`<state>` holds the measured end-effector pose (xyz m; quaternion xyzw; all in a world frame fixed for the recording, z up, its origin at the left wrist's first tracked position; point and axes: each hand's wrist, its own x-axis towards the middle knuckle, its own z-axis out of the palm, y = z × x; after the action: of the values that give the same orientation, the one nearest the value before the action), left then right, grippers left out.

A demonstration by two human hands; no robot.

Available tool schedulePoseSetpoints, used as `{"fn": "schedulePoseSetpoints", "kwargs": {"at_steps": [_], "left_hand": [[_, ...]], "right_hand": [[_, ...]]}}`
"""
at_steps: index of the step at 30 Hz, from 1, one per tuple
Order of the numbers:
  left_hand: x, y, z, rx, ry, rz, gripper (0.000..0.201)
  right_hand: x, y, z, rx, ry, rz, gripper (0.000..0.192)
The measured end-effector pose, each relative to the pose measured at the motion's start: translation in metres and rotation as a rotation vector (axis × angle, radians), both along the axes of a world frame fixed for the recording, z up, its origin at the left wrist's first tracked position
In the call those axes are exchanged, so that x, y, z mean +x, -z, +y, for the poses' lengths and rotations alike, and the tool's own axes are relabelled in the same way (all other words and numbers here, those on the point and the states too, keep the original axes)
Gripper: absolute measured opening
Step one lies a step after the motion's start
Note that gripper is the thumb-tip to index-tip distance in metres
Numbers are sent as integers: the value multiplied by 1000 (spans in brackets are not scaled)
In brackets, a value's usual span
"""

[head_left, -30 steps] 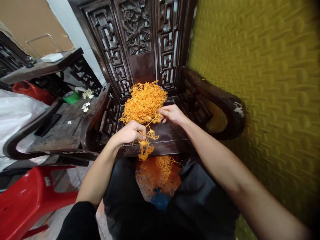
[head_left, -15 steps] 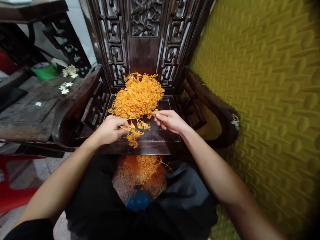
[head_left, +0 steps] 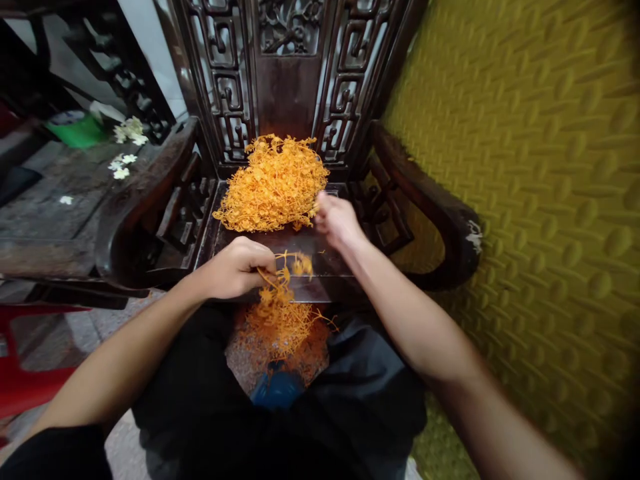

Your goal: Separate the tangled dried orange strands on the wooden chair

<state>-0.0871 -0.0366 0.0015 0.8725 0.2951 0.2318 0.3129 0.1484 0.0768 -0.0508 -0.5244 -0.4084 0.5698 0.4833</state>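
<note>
Since the frame half a second earlier, the left hand (head_left: 237,268) has shifted toward the front edge of the seat (head_left: 295,252), and the right hand (head_left: 337,217) has moved up to the right flank of the orange pile (head_left: 275,190). The left thumb and forefinger are closed on the stem of an orange sprig (head_left: 283,275), which hangs at and over the front edge; the pile rests on the seat, toward the backrest (head_left: 287,93). The right fingers are curled; whether they grip a strand cannot be determined. In this inspector's judgement, good handling calls for a firm pinch on bare stem, clear of the brittle-looking heads, and short, gentle pulls with the right fingers so that tangled strands part without snapping. Defects of view: the right fingertips and the sprig's outer heads are blurred; the left palm is turned away; the loose orange heap (head_left: 283,333) below is partly masked by seat and sprig; the blue object (head_left: 277,390) between the trousered legs cannot be identified.
</note>
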Motion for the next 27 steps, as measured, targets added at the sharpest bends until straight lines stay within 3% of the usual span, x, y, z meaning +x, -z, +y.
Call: {"fn": "schedulePoseSetpoints", "kwargs": {"at_steps": [2,3,6,10,13,17,19,22,24,25,27], "left_hand": [[-3,0,0,15,-30,-8,24],[-4,1,1,51,-68,3,23],[-9,8,7,252,-178,95,21],[-3,17,11,546,-266,287,23],[8,15,8,671,-277,368,25],[20,12,3,750,-283,424,21],[20,12,2,753,-277,455,17],[9,16,3,685,-315,512,15],[-1,18,5,608,-404,537,17],[-6,19,5,572,-453,536,18],[-10,19,5,526,-507,502,18]], "right_hand": [[19,-4,6,2,169,3,51],[28,-8,4,49,144,17,49],[40,-19,-20,157,-105,17,46],[22,-32,-61,287,-383,-165,42],[3,-35,-75,365,-501,-423,35],[-9,-34,-79,477,-571,-585,27],[-2,-34,-76,580,-513,-698,21],[30,-33,-60,647,-182,-904,18],[58,-26,-44,575,112,-925,17],[70,-21,-37,517,186,-880,16],[84,-9,-26,317,164,-689,14]]}}
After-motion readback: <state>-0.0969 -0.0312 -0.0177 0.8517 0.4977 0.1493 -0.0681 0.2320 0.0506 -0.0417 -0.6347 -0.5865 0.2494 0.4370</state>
